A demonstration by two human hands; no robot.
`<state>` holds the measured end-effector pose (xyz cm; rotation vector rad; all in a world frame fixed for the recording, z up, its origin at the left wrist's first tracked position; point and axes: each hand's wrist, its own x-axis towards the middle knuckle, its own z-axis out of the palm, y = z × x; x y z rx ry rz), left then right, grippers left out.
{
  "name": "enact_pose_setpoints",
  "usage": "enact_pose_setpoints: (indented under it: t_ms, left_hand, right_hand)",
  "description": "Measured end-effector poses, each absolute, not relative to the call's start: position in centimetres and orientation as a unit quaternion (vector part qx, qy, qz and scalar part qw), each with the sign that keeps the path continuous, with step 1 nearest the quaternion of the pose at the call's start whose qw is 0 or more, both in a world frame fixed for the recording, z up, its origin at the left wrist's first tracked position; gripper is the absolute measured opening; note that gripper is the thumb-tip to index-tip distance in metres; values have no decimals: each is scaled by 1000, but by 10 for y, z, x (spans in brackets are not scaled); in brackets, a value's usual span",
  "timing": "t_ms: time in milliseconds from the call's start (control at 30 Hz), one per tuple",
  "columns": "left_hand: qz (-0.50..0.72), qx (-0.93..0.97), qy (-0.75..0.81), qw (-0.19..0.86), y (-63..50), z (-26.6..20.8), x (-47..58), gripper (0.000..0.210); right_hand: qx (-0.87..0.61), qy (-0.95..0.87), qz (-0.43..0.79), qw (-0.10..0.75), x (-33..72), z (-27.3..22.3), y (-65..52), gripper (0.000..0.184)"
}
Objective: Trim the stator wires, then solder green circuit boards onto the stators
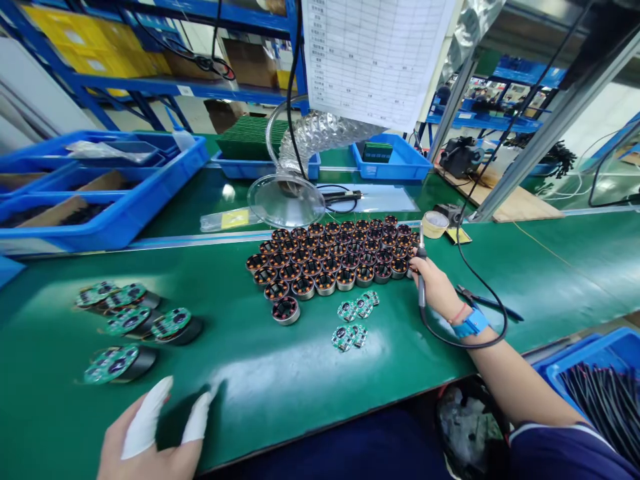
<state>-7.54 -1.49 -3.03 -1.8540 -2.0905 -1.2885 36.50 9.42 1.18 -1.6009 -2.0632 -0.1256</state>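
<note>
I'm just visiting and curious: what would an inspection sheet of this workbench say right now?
Surface: green bench mat, bare in front of the person.
Job's things: round wound motor cores packed in rows; one core apart in front; small green circuit boards beside them; cores topped with boards at far left.
Clutter: tape roll; pliers behind the right wrist.
Grippers: right hand grips a soldering iron; left hand, two fingers in white cots, holds nothing.
Cables: black iron cord loops round the right wrist; blue wrist strap.
Surroundings: blue bins, fume hose with clear hood, hanging paper sheet, blue shelving.
</note>
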Motion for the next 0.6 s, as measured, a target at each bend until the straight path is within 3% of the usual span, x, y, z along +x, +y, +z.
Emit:
enact_pose_setpoints:
  t_ms: [133,333,467,600]
  left_hand:
    - [-386,-594,-698,107,-16,-23,-71,66]
    - [-358,-652,-662,93,-20,-27,-82,58]
    - [-323,-741,-589,5,-20,-24,-74,42]
    - [-257,-827,-482,-131,-11,-13,-43,36]
  right_hand:
    - [-599,-753,-49,266,363,11,102,36]
    - [-583,-748,-43,314,354,19,75,35]
    - [-508,-795,13,332,312,27,33,29]
    - [-329,-895,168,249,243,29,8,31]
